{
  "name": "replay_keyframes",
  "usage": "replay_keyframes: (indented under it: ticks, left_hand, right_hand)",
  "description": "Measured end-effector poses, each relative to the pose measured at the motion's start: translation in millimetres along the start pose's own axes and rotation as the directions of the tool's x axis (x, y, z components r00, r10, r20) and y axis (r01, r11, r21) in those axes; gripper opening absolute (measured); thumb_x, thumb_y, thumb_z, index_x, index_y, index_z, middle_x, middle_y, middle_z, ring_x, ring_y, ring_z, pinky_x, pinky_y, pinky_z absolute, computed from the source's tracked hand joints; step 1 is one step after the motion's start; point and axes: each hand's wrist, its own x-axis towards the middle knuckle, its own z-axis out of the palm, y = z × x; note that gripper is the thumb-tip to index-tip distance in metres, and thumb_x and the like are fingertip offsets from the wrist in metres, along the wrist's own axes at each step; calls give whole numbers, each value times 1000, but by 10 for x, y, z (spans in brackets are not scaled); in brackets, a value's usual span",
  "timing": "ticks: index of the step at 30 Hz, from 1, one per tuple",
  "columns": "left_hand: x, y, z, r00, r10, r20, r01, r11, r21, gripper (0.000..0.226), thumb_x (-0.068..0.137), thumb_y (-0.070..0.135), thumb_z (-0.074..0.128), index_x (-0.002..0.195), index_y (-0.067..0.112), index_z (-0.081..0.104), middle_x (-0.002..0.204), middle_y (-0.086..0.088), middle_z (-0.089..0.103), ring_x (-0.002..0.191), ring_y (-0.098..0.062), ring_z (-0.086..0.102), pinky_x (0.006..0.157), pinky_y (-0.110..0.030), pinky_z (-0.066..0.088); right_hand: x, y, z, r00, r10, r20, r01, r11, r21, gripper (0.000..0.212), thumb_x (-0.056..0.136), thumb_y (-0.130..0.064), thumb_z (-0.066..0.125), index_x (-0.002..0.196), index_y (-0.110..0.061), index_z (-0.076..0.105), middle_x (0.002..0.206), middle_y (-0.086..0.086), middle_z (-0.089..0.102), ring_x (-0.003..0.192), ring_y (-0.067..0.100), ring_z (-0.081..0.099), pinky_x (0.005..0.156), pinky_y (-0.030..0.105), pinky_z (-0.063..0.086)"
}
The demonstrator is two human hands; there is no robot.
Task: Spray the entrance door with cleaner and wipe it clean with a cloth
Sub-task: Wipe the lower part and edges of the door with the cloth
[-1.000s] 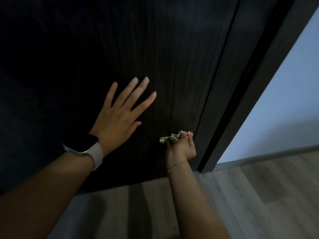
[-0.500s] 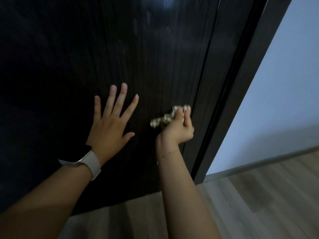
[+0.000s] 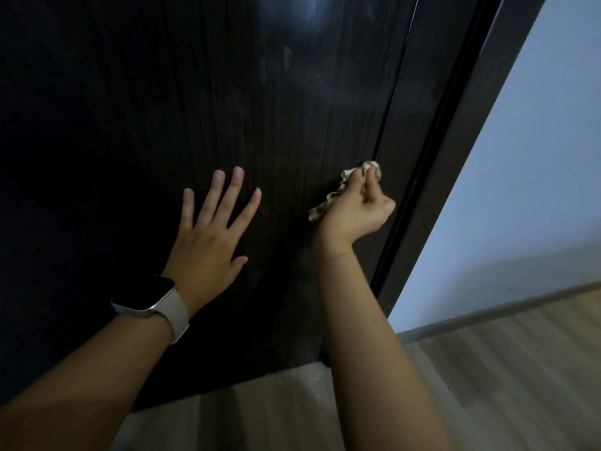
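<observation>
Our left hand [image 3: 208,242] flat on door [image 3: 162,109], fingers spread; right hand [image 3: 354,213] grip bunches cloth [image 3: 328,201] (near door's right edge).

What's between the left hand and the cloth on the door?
Head view: only bare dark door surface lies between the flat left hand and the cloth that the right hand grips.

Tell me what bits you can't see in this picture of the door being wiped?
- Door, head view: its top and left side are cut off by the picture's edges, and no handle shows.
- Cloth: mostly hidden inside the right hand, so its full shape is unclear.
- Left hand: its palm faces the door, hidden by the hand's back.
- Spray cleaner: nowhere in view.
</observation>
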Motion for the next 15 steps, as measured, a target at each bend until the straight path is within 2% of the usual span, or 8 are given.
replay_keyframes:
  ticks: [2, 4, 6, 7, 9, 11, 13, 15]
  left_hand:
    - [-9, -20, -18, 1000, 11, -7, -11, 1000, -7, 114, 65, 36, 85, 155, 21, 15, 162, -12, -9, 148, -32, -9, 112, -61, 5]
    - [-18, -31, -26, 1000, 17, -18, -17, 1000, -6, 114, 65, 34, 85, 155, 20, 17, 162, -12, -7, 148, -32, -8, 113, -60, 6]
    - [-23, -25, -30, 1000, 7, -14, -7, 1000, 19, 114, 65, 33, 85, 155, 22, 16, 162, -11, -9, 148, -31, -9, 113, -58, 5]
    - [-26, -18, -30, 1000, -2, -7, 2, 999, 39, 114, 65, 33, 84, 155, 23, 14, 162, -11, -10, 148, -30, -10, 114, -57, 4]
    - [-34, -17, -20, 1000, -19, 8, 19, 997, 69, 116, 66, 32, 83, 155, 25, 10, 162, -10, -14, 147, -29, -13, 115, -54, 1]
    - [-45, -40, 8, 999, -32, 23, 30, 996, 79, 120, 65, 30, 84, 155, 27, 5, 161, -10, -17, 147, -28, -16, 116, -51, -4]
    - [-49, -70, 48, 999, -29, 29, 26, 996, 82, 124, 64, 27, 86, 155, 28, 1, 161, -9, -20, 147, -26, -20, 117, -47, -12]
    - [-43, -94, 83, 1000, -17, 16, 16, 996, 86, 126, 61, 24, 87, 155, 27, 3, 161, -9, -19, 146, -26, -21, 116, -44, -18]
  right_hand:
    - [-84, 209, -163, 1000, 16, -18, -17, 998, -53, 24, 88, -7, 68, 111, -1, 69, 86, -7, 41, 77, 3, 51, 76, 0, 40]
    - [-211, 514, -471, 992, 124, -37, -128, 985, -119, 24, 88, -6, 68, 111, -3, 68, 85, -8, 42, 83, 10, 54, 76, -1, 39]
    - [-301, 720, -759, 976, 216, -33, -218, 952, -213, 25, 87, -4, 68, 112, -4, 68, 85, -8, 43, 88, 16, 56, 84, 5, 43]
    - [-315, 767, -847, 977, 210, -22, -209, 946, -246, 25, 86, -3, 69, 111, -3, 68, 85, -8, 44, 87, 15, 56, 88, 11, 45]
    - [-287, 724, -884, 996, 94, 7, -89, 966, -243, 25, 85, 0, 69, 110, -1, 69, 86, -6, 46, 81, 8, 54, 84, 7, 45]
    - [-224, 552, -770, 991, -107, 84, 122, 973, -197, 24, 86, 1, 68, 110, 1, 69, 91, 2, 48, 80, -1, 54, 79, 4, 42]
    - [-128, 393, -582, 931, -294, 216, 327, 935, -136, 23, 86, -1, 69, 109, 0, 70, 97, 7, 49, 85, -1, 54, 81, 10, 47]
    - [-46, 308, -404, 845, -406, 348, 462, 882, -91, 24, 87, -3, 68, 111, -3, 70, 100, 7, 49, 91, 10, 55, 82, 20, 52]
